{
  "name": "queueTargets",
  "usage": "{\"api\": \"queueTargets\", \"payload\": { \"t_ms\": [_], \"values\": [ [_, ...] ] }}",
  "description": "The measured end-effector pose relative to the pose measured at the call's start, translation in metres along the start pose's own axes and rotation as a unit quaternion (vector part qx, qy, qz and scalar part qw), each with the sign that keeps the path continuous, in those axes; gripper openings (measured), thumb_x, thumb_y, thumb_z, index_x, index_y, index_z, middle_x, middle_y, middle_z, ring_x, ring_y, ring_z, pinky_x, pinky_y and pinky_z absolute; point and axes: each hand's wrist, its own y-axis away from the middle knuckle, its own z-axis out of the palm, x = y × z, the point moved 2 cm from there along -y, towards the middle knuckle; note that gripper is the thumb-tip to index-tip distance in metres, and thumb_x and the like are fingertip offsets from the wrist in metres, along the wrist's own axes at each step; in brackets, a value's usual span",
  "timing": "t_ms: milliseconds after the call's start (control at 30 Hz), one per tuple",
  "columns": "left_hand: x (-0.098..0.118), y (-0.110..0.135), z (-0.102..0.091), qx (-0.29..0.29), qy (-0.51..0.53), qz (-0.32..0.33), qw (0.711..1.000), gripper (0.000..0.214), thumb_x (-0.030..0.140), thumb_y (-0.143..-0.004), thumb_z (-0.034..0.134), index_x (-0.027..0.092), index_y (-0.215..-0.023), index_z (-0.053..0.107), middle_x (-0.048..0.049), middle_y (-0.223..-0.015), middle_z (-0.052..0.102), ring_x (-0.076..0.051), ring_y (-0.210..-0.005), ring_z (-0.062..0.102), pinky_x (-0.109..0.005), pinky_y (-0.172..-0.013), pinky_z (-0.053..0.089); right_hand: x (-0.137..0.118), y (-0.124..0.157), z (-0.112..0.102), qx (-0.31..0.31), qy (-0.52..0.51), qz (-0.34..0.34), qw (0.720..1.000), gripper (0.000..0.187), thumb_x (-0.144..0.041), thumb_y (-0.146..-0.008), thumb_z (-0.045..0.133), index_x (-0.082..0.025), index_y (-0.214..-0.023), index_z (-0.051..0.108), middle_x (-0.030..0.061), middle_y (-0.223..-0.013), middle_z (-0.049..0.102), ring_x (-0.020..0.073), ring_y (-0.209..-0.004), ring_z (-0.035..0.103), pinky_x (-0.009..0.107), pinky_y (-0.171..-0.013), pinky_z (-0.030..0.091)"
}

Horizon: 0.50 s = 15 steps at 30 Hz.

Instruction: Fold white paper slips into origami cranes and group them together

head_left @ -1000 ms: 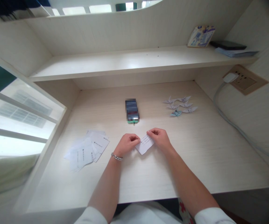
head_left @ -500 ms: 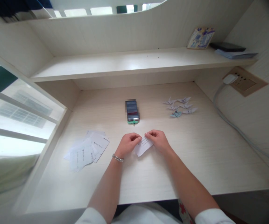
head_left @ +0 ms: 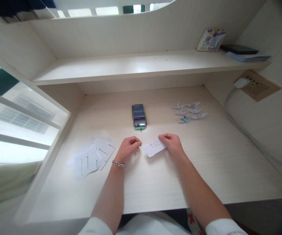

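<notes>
A strip of printed white paper [head_left: 153, 148] is held above the desk, pinched at its right end between the thumb and fingers of my right hand [head_left: 172, 143]. My left hand [head_left: 130, 147], with a chain bracelet [head_left: 118, 163] at the wrist, is just left of the paper and apart from it. Its fingers are curled in towards the thumb, and nothing shows between them. Further left lies a loose pile of printed paper sheets [head_left: 88, 161]. Several folded paper cranes [head_left: 196, 116] sit in rows at the back right, one of them bluish [head_left: 185, 119].
A phone [head_left: 139, 115] with a blurred screen lies on the desk beyond my hands. At the right wall, a grey cable [head_left: 241, 129] runs from a plug in the socket panel [head_left: 259, 86]. The shelf [head_left: 121, 67] above holds a packet [head_left: 211, 40] and a dark flat object [head_left: 240, 49].
My left hand has let go of the paper and moved left. My right hand has moved slightly right with the paper, and more of the strip shows.
</notes>
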Motion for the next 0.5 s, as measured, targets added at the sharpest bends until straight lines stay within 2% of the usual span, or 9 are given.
{"api": "queueTargets", "payload": {
  "t_ms": [100,200,300,400,500],
  "values": [
    [0.003,0.0,0.015,-0.045,0.013,0.014,0.999,0.023,0.032,-0.074,0.059,0.014,-0.086,0.068,-0.0077,-0.086,0.069,-0.016,-0.076,0.061,-0.026,-0.067,0.046,0.003,0.004,0.01,-0.048,0.027,-0.002,0.998,0.031,-0.043,-0.06,0.074,-0.013,-0.067,0.069,0.0039,-0.061,0.066,0.0164,-0.055,0.058,0.026,-0.052,0.043],
    [0.002,0.001,0.026,-0.063,0.005,0.003,0.998,0.023,0.032,-0.074,0.06,0.012,-0.081,0.068,-0.0083,-0.081,0.069,-0.017,-0.072,0.062,-0.026,-0.065,0.047,0.002,0.006,0.014,-0.07,0.023,0.009,0.997,0.038,-0.052,-0.067,0.067,-0.014,-0.071,0.07,0.0035,-0.059,0.065,0.0162,-0.054,0.058,0.026,-0.05,0.042],
    [-0.002,-0.001,0.024,-0.04,0.011,-0.013,0.999,0.024,0.033,-0.074,0.06,0.012,-0.081,0.069,-0.0086,-0.08,0.07,-0.017,-0.072,0.062,-0.025,-0.062,0.047,0.0,0.006,0.009,-0.064,0.002,0.041,0.997,0.043,-0.056,-0.071,0.061,-0.015,-0.077,0.069,0.0048,-0.065,0.067,0.0157,-0.055,0.058,0.025,-0.049,0.043],
    [-0.006,-0.003,0.017,-0.008,0.015,-0.029,0.999,0.025,0.034,-0.073,0.061,0.011,-0.08,0.068,-0.0092,-0.08,0.07,-0.017,-0.071,0.062,-0.025,-0.06,0.046,-0.001,0.007,0.006,-0.118,0.021,0.05,0.991,0.038,-0.05,-0.067,0.068,-0.015,-0.079,0.069,0.005,-0.068,0.067,0.0137,-0.055,0.057,0.024,-0.049,0.043],
    [-0.008,-0.004,0.014,-0.005,0.028,-0.025,0.999,0.026,0.034,-0.072,0.063,0.011,-0.081,0.068,-0.009,-0.08,0.07,-0.017,-0.071,0.062,-0.024,-0.06,0.046,0.0,0.008,0.009,-0.162,0.056,0.025,0.985,0.033,-0.043,-0.064,0.073,-0.013,-0.078,0.069,0.0025,-0.061,0.065,0.012,-0.052,0.055,0.025,-0.051,0.044]
  ]
}}
